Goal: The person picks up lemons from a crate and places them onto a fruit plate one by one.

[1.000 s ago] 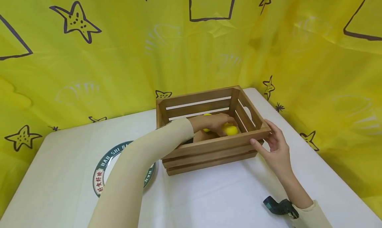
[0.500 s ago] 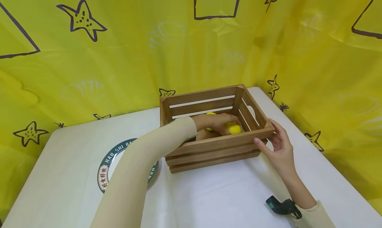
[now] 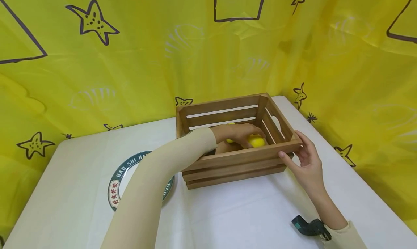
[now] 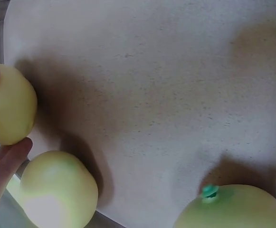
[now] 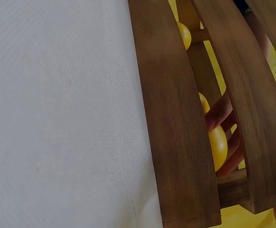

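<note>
A brown slatted wooden crate [image 3: 241,155] stands on the white table. My left hand [image 3: 240,132] reaches down inside it and grips a smooth, round yellow fruit [image 3: 257,142] near the right end. In the left wrist view, thumb and fingers [image 4: 7,164] lie on either side of this fruit [image 4: 12,104]. Beside it sits a second yellow fruit [image 4: 59,190], and farther off another fruit [image 4: 233,209] with a green stem end. My right hand [image 3: 307,165] holds the crate's front right corner, thumb on the front and fingers round the side. Exact fruit kind is unclear.
A white plate [image 3: 114,194] with a green lettered rim lies left of the crate, partly covered by my left sleeve [image 3: 153,184]. A yellow patterned curtain [image 3: 140,68] hangs behind the table and along its right side.
The whole head view has shifted slightly, so the scene sits a little farther right. Both hands keep their holds on the fruit and the crate corner.
</note>
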A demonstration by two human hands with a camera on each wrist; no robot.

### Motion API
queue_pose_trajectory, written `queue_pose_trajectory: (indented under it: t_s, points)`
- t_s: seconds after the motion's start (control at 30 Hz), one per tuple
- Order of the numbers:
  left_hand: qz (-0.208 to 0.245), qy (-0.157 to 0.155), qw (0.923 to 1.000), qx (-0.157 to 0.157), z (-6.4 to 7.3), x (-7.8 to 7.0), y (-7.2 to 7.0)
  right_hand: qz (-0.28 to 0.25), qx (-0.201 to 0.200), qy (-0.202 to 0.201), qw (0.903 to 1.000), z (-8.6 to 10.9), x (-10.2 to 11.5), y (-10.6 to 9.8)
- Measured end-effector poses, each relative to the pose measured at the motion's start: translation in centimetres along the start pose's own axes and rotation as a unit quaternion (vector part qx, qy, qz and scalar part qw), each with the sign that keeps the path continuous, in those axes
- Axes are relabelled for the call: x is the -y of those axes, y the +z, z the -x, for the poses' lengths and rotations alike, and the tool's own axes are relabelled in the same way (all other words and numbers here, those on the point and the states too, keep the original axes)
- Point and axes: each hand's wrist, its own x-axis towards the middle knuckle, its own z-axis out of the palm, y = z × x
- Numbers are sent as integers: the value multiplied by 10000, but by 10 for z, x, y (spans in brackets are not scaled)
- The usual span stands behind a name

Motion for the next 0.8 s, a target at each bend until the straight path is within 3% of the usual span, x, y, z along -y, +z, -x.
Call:
queue_pose_trajectory:
  t_s: [0.1, 0.33, 0.63, 0.8]
  points:
    - [-99, 19, 9999, -18, -1, 2, -2, 16, -2, -13, 10000, 0, 0, 1]
    - [140, 23, 9999, 35, 1, 3, -5, -29, -26, 70, 10000, 0, 0, 3]
    - [169, -27, 9998, -78, 1, 0, -15, 378, -70, 98, 9992, 3, 2, 1]
    - [85, -87, 9998, -184, 5, -2, -25, 181, -39, 44, 9998, 2, 0, 1]
